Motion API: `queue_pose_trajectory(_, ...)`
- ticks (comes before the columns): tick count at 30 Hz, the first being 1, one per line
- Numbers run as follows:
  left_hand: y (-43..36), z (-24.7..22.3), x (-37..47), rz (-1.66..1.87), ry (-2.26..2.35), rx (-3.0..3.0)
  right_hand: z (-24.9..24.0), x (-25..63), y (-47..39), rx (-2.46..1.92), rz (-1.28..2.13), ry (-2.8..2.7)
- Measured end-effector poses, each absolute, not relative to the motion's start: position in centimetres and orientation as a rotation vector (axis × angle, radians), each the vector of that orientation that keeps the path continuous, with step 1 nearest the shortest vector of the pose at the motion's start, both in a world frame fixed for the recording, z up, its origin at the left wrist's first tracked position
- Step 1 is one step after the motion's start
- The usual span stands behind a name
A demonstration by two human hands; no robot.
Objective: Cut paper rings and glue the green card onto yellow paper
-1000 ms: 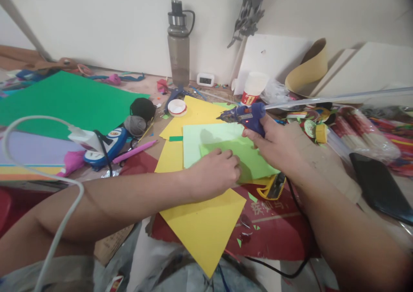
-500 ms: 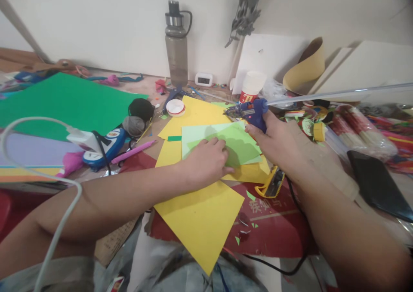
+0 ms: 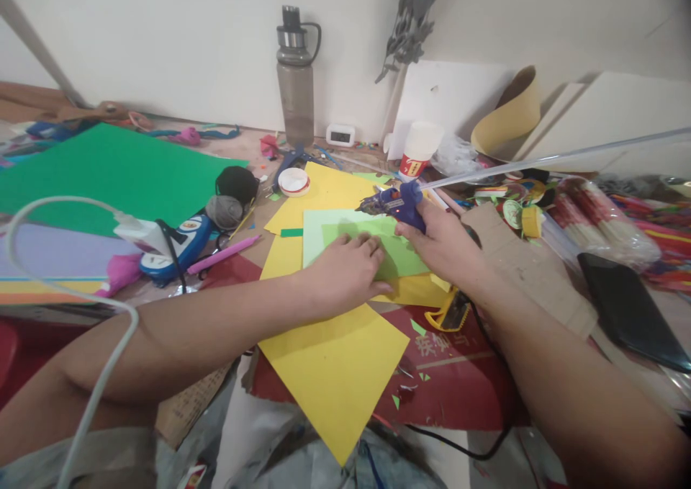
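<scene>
My right hand (image 3: 445, 240) is wrapped round the handle of a blue hot glue gun (image 3: 398, 204). A long clear glue stick (image 3: 540, 161) sticks out of its back end, and its nozzle points left above the papers. My left hand (image 3: 350, 266) lies with fingers spread on a light green sheet (image 3: 407, 255), pressing it down. That sheet lies over a pale mint sheet (image 3: 314, 240). Yellow sheets (image 3: 335, 366) spread underneath and toward my lap. Close to my right wrist sits a yellow toothed cutter (image 3: 450, 312).
A water bottle (image 3: 296, 93), a small white clock (image 3: 340, 135) and a paper cup (image 3: 419, 149) stand at the back. To the left are a green sheet (image 3: 108, 179), black yarn (image 3: 236, 185) and a power strip (image 3: 178, 248). A phone (image 3: 629, 305) lies right. A white cable (image 3: 108, 359) crosses my left arm.
My right hand has brought the glue gun left and slightly down, over the papers. The light green sheet has shifted and turned straighter on the mint sheet under my left hand.
</scene>
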State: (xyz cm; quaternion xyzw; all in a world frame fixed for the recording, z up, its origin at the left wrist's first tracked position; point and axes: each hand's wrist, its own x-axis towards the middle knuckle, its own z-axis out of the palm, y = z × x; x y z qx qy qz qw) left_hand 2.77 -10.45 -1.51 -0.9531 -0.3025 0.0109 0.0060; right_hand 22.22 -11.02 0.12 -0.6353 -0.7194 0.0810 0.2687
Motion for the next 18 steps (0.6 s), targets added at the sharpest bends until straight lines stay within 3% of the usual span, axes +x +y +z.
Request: queue_pose_trajectory(18,-11.5,-0.6,2.8,0.131,-0.919,-2.903,-1.2,20.6,-11.1,-1.748,0.171,-2.014)
